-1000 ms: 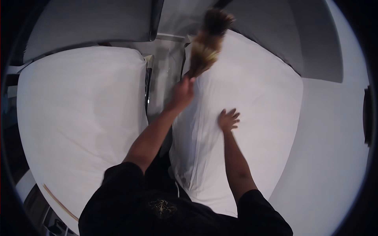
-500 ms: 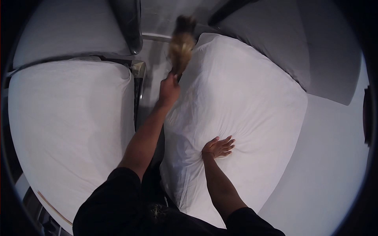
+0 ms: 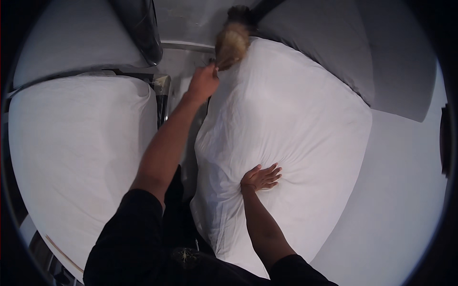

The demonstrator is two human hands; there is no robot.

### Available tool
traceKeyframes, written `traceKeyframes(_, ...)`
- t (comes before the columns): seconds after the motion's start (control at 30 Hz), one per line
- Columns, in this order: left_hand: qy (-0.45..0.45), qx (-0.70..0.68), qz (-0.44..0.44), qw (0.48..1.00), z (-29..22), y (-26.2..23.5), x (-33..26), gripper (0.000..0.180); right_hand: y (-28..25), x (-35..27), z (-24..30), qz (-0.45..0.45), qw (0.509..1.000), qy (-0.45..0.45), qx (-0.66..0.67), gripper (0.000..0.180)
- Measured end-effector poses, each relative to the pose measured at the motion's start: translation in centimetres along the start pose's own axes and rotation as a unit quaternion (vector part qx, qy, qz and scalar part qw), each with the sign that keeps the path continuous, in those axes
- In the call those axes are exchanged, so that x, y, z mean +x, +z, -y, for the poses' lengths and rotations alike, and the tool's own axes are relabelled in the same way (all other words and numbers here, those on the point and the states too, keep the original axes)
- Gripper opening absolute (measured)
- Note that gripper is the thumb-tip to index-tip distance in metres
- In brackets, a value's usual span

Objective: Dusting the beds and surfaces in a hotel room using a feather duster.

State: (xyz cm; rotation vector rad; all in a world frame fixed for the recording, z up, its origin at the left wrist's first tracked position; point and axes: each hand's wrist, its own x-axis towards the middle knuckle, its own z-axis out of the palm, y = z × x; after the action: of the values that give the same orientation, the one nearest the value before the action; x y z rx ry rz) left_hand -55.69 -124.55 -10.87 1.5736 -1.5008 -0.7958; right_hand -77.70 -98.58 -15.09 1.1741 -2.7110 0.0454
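My left hand (image 3: 203, 84) is closed around the narrow end of a hand broom (image 3: 232, 44), whose tan bristles fan out to a dark end. Motion blurs the broom. It reaches away from me over the gap between two mattresses, near the far left corner of the right mattress (image 3: 296, 105). On that mattress's white sheet, my right hand (image 3: 261, 178) lies flat with its fingers spread, and creases run out from under it.
A second white-sheeted mattress (image 3: 71, 143) lies to the left, with a dark bed-frame corner (image 3: 161, 90) beside it. Grey headboards (image 3: 329, 52) stand at the far ends. Between the mattresses runs a narrow gap of floor. At right is a pale surface (image 3: 381, 176).
The left hand has swung the broom farther away and slightly right, toward the mattress's far corner. My right hand stays pressed on the sheet; the view has shifted slightly.
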Motion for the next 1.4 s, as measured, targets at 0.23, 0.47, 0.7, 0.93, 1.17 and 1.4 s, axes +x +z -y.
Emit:
traceKeyframes(0.23, 0.033, -0.002, 0.065, 0.997, -1.5, -9.0, -1.4, 0.024, -0.3, 0.8, 0.7, -0.014, 1.0, 0.008, -0.022, 0.062)
traceKeyframes(0.47, 0.158, 0.13, 0.203, 0.958, -7.7, -5.4, 7.0, 0.022, -0.3, 1.3, 1.0, 0.012, 1.0, 0.003, 0.006, 0.063)
traceKeyframes(0.7, 0.064, 0.463, 0.151, 0.871, -4.2, -4.3, 13.5, 0.026, -0.1, 2.3, 1.4, -0.016, 1.0, 0.004, -0.006, 0.062)
traceKeyframes(0.93, -0.052, 0.17, 0.074, 0.981, -2.6, -8.7, 11.4, 0.029, -0.5, 3.2, 1.7, 0.005, 1.0, 0.001, 0.006, 0.063)
traceKeyframes(1.17, -0.175, 0.083, 0.068, 0.979, 1.8, 4.0, 0.2, 0.022, -0.9, 4.1, 2.5, 0.01, 1.0, 0.0, 0.005, 0.064)
traceKeyframes(1.4, -0.261, -0.156, -0.125, 0.945, 3.0, 6.9, -9.6, 0.022, 0.3, 4.4, 2.3, -0.005, 1.0, -0.017, 0.017, 0.064)
